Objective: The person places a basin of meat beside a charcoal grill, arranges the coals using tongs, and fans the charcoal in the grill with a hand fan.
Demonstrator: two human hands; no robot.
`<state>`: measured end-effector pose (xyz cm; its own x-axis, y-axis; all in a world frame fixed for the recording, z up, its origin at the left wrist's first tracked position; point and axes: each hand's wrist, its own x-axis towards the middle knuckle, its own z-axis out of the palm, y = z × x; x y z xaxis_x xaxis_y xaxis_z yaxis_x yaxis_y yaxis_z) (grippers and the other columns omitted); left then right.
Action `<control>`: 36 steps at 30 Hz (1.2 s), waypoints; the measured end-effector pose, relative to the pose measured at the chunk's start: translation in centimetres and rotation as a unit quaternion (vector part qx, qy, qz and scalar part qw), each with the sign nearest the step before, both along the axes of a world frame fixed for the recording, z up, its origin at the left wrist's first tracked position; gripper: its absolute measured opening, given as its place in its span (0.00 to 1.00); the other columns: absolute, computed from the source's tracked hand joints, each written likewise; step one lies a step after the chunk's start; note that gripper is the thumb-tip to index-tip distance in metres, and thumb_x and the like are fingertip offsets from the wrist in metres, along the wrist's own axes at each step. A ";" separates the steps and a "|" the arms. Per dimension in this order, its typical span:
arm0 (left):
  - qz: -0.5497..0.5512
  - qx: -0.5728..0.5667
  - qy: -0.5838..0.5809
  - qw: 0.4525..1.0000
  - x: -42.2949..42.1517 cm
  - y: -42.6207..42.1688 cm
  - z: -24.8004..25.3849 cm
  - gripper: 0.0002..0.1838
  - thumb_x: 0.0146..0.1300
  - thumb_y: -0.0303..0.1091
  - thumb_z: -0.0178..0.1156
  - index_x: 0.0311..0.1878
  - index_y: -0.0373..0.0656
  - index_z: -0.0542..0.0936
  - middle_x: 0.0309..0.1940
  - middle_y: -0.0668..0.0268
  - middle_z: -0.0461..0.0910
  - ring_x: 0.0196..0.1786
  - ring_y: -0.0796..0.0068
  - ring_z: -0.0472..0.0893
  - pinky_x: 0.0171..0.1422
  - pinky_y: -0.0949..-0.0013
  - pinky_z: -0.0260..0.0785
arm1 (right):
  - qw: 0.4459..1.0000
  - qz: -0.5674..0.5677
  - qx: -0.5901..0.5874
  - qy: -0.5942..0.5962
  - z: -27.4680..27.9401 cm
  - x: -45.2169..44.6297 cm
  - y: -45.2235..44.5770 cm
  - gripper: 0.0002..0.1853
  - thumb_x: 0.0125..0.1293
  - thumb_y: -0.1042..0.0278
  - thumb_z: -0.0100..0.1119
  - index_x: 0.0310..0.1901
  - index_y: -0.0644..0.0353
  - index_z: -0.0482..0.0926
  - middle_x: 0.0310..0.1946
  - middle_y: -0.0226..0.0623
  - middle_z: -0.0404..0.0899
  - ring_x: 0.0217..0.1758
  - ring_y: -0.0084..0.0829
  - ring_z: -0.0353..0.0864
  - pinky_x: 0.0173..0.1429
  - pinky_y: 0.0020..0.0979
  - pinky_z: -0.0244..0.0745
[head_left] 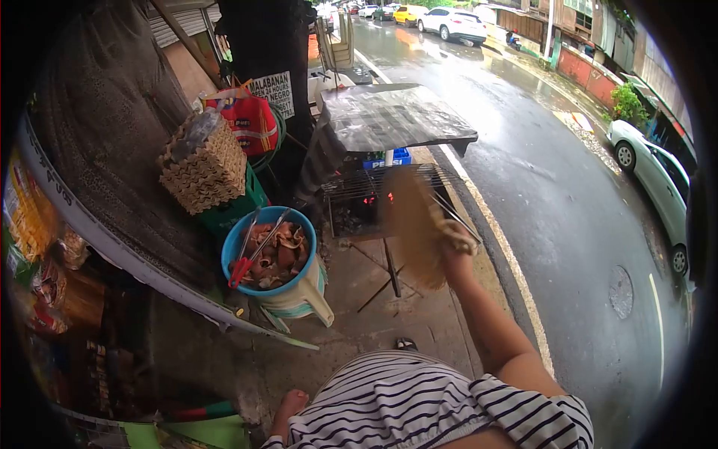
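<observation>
My right hand point(458, 241) is closed around a flat brown hand fan point(413, 232), whose outline is smeared by motion. The fan is in front of a charcoal grill point(355, 196) and covers part of its right side. Red embers glow under the grill's wire grate. Low beside my striped shirt is my left hand point(294, 402), its fingers mostly hidden. Left of the grill, a blue basin point(234, 280) of raw-looking meat pieces point(278, 254) rests on a white plastic stool point(308, 295). Metal tongs with red on one end point(239, 271) lie across the basin.
A dark sheet-covered table or cover point(396, 116) stands behind the grill, with a blue Pepsi crate point(389, 158) beneath. Stacked egg trays point(203, 168) sit on a green crate point(238, 202) at left. A wet road point(546, 194) with parked cars runs along the right.
</observation>
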<state>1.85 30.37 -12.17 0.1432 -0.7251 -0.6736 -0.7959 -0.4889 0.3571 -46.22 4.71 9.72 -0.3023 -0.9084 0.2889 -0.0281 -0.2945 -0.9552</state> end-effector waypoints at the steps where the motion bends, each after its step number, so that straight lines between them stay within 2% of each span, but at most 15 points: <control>1: 0.048 -0.099 0.022 0.994 0.1 0.8 -1.2 0.17 0.55 0.47 0.57 0.27 0.41 0.79 0.26 0.52 0.79 0.31 0.49 0.78 0.40 0.56 0.70 | 0.980 -0.133 -0.008 0.149 -0.6 -0.8 -1.3 0.07 0.62 0.82 0.51 0.40 0.62 0.74 0.34 0.31 0.79 0.37 0.24 0.79 0.37 0.25 0.74; 4: -0.028 -0.011 0.007 1.000 2.2 0.2 -5.6 0.17 0.54 0.48 0.58 0.27 0.41 0.79 0.25 0.53 0.79 0.30 0.52 0.78 0.40 0.58 0.70 | 0.914 0.084 -0.012 0.398 -1.7 2.8 1.8 0.05 0.60 0.76 0.58 0.38 0.60 0.76 0.36 0.35 0.80 0.41 0.28 0.80 0.44 0.32 0.76; 7: 0.040 -0.004 0.064 0.997 3.6 1.7 -10.5 0.17 0.55 0.47 0.60 0.33 0.42 0.81 0.31 0.57 0.82 0.34 0.60 0.80 0.44 0.61 0.71 | 0.902 0.385 0.031 0.194 5.1 5.4 6.7 0.07 0.58 0.77 0.59 0.39 0.61 0.76 0.38 0.35 0.79 0.45 0.28 0.78 0.47 0.32 0.74; 11: 0.097 -0.003 0.036 0.995 2.8 1.6 -8.8 0.17 0.56 0.45 0.60 0.37 0.41 0.82 0.34 0.56 0.83 0.40 0.61 0.82 0.48 0.63 0.72 | 0.998 -0.036 0.049 0.036 0.3 0.4 0.7 0.13 0.53 0.83 0.57 0.42 0.63 0.76 0.39 0.37 0.79 0.45 0.32 0.78 0.49 0.32 0.74; 13: 0.117 -0.008 0.035 0.992 -0.4 -0.7 -1.4 0.17 0.57 0.45 0.59 0.39 0.40 0.82 0.36 0.54 0.83 0.43 0.60 0.82 0.49 0.63 0.71 | 0.977 0.145 -0.073 0.141 1.3 3.4 3.6 0.14 0.53 0.84 0.56 0.43 0.63 0.76 0.38 0.37 0.79 0.43 0.32 0.79 0.47 0.32 0.75; 17: 0.038 -0.033 0.027 0.998 1.1 -0.7 -4.7 0.16 0.57 0.44 0.59 0.37 0.40 0.82 0.31 0.55 0.82 0.38 0.60 0.82 0.45 0.63 0.73 | 0.912 0.264 -0.123 0.291 5.2 3.7 6.0 0.13 0.59 0.80 0.56 0.47 0.62 0.73 0.39 0.37 0.79 0.37 0.30 0.80 0.41 0.31 0.78; 20: 0.029 -0.057 0.040 0.997 -0.9 -2.3 -0.8 0.14 0.57 0.43 0.60 0.35 0.40 0.81 0.27 0.56 0.81 0.32 0.62 0.82 0.40 0.62 0.73 | 0.995 -0.042 0.010 0.088 1.0 -1.5 0.4 0.16 0.53 0.88 0.54 0.43 0.61 0.76 0.36 0.34 0.79 0.35 0.29 0.78 0.40 0.27 0.75; 22: 0.048 -0.069 0.053 0.995 -1.9 -2.9 -0.2 0.13 0.57 0.42 0.60 0.34 0.40 0.80 0.26 0.56 0.80 0.29 0.62 0.80 0.39 0.62 0.72 | 0.962 0.182 -0.069 -0.191 -8.7 -2.2 -2.4 0.14 0.53 0.86 0.56 0.41 0.61 0.77 0.34 0.35 0.79 0.34 0.28 0.78 0.40 0.27 0.75; 24: 0.065 -0.044 0.042 0.996 -2.6 -2.8 0.9 0.13 0.57 0.42 0.60 0.34 0.40 0.80 0.26 0.56 0.81 0.28 0.62 0.80 0.38 0.62 0.73 | 0.933 0.211 -0.063 0.285 2.3 2.5 4.5 0.09 0.56 0.79 0.58 0.40 0.60 0.77 0.35 0.35 0.79 0.40 0.31 0.79 0.46 0.31 0.74; 26: 0.038 -0.067 0.038 0.996 -1.7 -2.7 -1.0 0.13 0.57 0.42 0.60 0.34 0.40 0.80 0.27 0.57 0.81 0.29 0.63 0.80 0.38 0.62 0.73 | 0.895 0.375 0.052 0.236 6.8 4.1 6.9 0.06 0.61 0.71 0.57 0.39 0.60 0.75 0.38 0.36 0.79 0.47 0.35 0.79 0.56 0.35 0.72; 30: 0.006 -0.054 0.026 0.998 0.5 -2.4 -5.0 0.14 0.57 0.43 0.61 0.35 0.39 0.80 0.29 0.57 0.81 0.33 0.64 0.81 0.41 0.63 0.73 | 0.988 -0.097 0.051 0.111 0.3 -1.6 0.1 0.08 0.58 0.79 0.57 0.39 0.60 0.74 0.36 0.34 0.78 0.39 0.31 0.78 0.45 0.33 0.74; 32: 0.065 -0.041 0.046 0.996 -1.5 -2.7 -1.5 0.15 0.57 0.43 0.61 0.35 0.40 0.80 0.31 0.57 0.81 0.37 0.61 0.81 0.44 0.62 0.72 | 0.990 0.139 -0.030 -0.015 -6.2 -1.3 -0.8 0.08 0.58 0.78 0.59 0.39 0.61 0.74 0.35 0.33 0.77 0.38 0.29 0.77 0.43 0.34 0.75; 33: 0.095 -0.031 0.055 0.993 -2.4 -2.5 0.4 0.15 0.57 0.43 0.61 0.36 0.40 0.80 0.32 0.56 0.82 0.39 0.60 0.81 0.46 0.62 0.72 | 0.919 0.203 -0.135 0.310 2.1 1.3 3.6 0.09 0.58 0.78 0.60 0.41 0.62 0.75 0.36 0.34 0.78 0.41 0.27 0.78 0.46 0.35 0.75; 34: 0.089 -0.021 0.043 0.995 -2.5 -2.5 0.2 0.15 0.57 0.43 0.61 0.36 0.40 0.80 0.32 0.56 0.82 0.39 0.60 0.81 0.47 0.62 0.72 | 0.917 0.363 0.035 0.160 7.0 3.2 6.2 0.12 0.56 0.79 0.61 0.44 0.62 0.76 0.37 0.33 0.79 0.42 0.28 0.78 0.48 0.36 0.76; 36: 0.069 0.007 0.015 0.997 -1.9 -2.0 -0.5 0.15 0.57 0.43 0.61 0.37 0.40 0.81 0.33 0.56 0.82 0.40 0.61 0.81 0.48 0.61 0.72 | 0.944 0.276 0.012 0.179 3.8 1.8 5.1 0.12 0.58 0.78 0.58 0.45 0.62 0.76 0.36 0.33 0.79 0.42 0.28 0.79 0.47 0.34 0.77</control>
